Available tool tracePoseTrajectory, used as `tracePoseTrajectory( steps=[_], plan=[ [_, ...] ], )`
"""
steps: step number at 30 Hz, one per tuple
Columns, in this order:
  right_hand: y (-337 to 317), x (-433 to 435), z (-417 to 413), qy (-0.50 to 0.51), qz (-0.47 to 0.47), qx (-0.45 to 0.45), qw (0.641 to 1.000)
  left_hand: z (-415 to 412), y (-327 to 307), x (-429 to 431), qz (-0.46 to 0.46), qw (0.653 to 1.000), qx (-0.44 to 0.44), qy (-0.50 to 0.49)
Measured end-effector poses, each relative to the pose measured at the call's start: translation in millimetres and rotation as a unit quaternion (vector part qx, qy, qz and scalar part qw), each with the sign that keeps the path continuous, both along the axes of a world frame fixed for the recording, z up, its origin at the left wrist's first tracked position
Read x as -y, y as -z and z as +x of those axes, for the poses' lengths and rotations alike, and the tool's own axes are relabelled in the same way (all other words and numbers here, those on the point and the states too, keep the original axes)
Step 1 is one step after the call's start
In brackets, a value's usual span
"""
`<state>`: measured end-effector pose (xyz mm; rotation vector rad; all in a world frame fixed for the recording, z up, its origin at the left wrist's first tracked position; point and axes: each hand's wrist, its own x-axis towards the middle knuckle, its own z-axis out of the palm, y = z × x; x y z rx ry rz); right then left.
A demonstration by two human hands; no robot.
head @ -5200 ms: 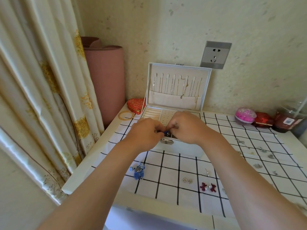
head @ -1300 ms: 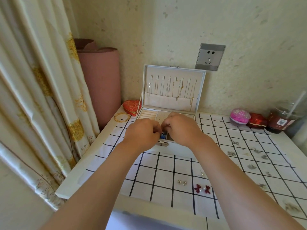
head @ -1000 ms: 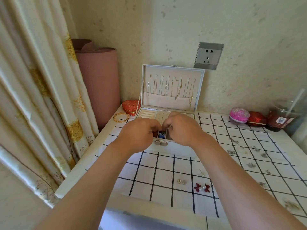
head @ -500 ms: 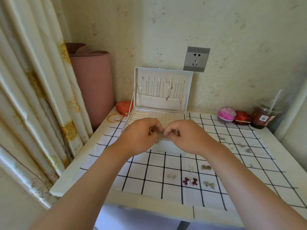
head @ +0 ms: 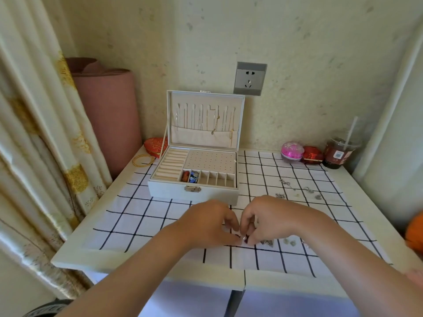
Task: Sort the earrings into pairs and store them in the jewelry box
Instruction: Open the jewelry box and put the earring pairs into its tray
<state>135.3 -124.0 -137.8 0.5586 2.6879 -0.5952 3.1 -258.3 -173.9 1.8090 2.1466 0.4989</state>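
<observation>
The white jewelry box [head: 169, 193] stands open at the back of the checked cloth [head: 142, 225]. Its front compartments hold a red pair [head: 185, 176] and a blue pair [head: 194, 176]. My left hand [head: 206, 223] and my right hand [head: 274, 218] meet low over the cloth in front of the box. Their fingertips pinch a dark red earring pair with a pearl [head: 244, 237]. Loose silver earrings [head: 266, 242] lie just right of my fingers, and several more [head: 285, 182] lie further back on the right.
A pink roll [head: 109, 115] and a curtain [head: 34, 133] stand at the left. A red heart box [head: 155, 145] and gold bangles [head: 143, 160] lie beside the jewelry box. At the back right are a pink ball [head: 292, 151], a red case [head: 312, 153] and a drink cup [head: 340, 154].
Both hands have left the box, where they put the blue pair into a compartment. They have come down to the cloth's front and closed on the dark red pair.
</observation>
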Motion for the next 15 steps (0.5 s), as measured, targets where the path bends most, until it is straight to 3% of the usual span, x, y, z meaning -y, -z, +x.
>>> tracePoseTrajectory(
  steps=[3,10,15],
  plan=[
    [5.6,-0.1,2.3,-0.003,-0.003,-0.013,1.0,5.4,5.8,-5.7,0.026,0.999,-0.023,0.014],
    [8.1,-5.7,2.8,0.02,-0.016,-0.053,0.998,-3.0,5.4,-7.9,-0.009,1.0,0.017,0.007],
    [7.5,-3.7,-5.6,0.005,0.007,-0.02,1.0,-11.6,1.0,-4.0,0.007,1.0,0.007,-0.019]
  ],
)
